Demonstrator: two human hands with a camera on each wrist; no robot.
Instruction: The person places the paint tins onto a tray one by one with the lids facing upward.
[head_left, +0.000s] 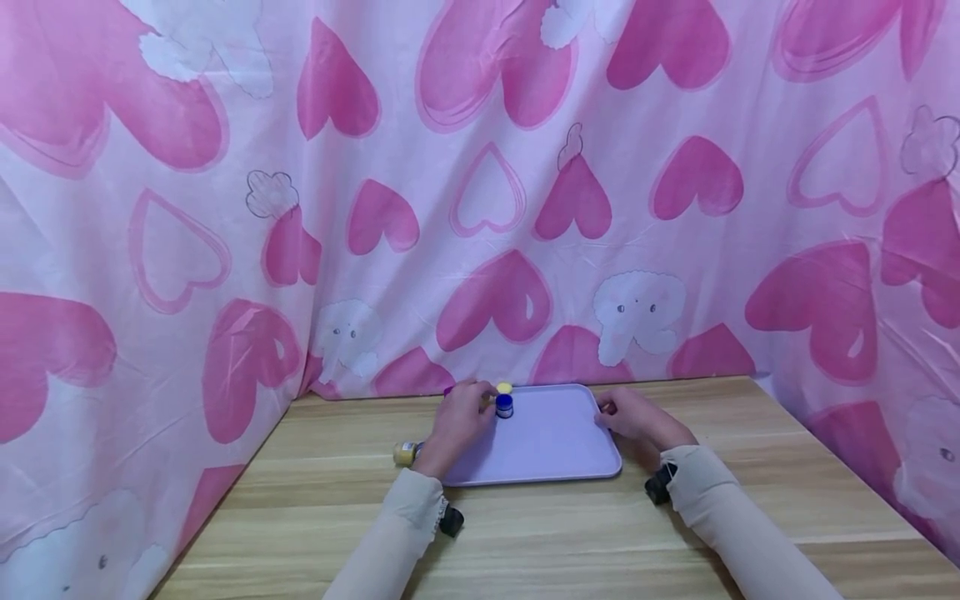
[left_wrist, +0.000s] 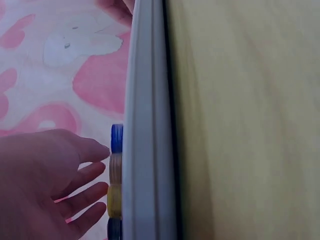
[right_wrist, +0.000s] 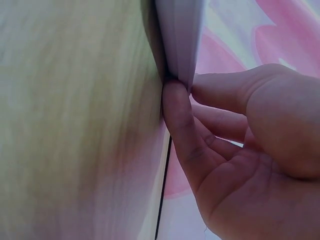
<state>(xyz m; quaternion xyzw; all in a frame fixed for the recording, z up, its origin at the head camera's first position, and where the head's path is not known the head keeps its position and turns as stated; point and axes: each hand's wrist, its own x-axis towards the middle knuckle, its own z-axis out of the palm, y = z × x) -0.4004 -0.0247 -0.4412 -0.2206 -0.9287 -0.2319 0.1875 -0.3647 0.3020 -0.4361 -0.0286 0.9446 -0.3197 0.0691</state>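
Observation:
A light purple tray [head_left: 555, 446] lies on the wooden table. My right hand [head_left: 641, 417] pinches its right edge between thumb and fingers, seen closely in the right wrist view. My left hand [head_left: 457, 425] is over the tray's left part, its thumb beside a small jar with a blue lid [head_left: 504, 406]. The left wrist view shows the fingers spread beside a row of small jars: a blue one [left_wrist: 116, 138], a brownish one [left_wrist: 115, 168], a yellow one [left_wrist: 114, 201] and a dark blue one [left_wrist: 114, 228]. Whether the fingertips touch them I cannot tell.
A yellow-topped jar [head_left: 504, 388] is at the tray's back edge. Something purple [head_left: 448, 390] peeks out behind the left hand. A yellowish jar [head_left: 406, 453] lies left of the tray, by the left wrist. A pink heart-patterned curtain [head_left: 480, 275] hangs behind the table.

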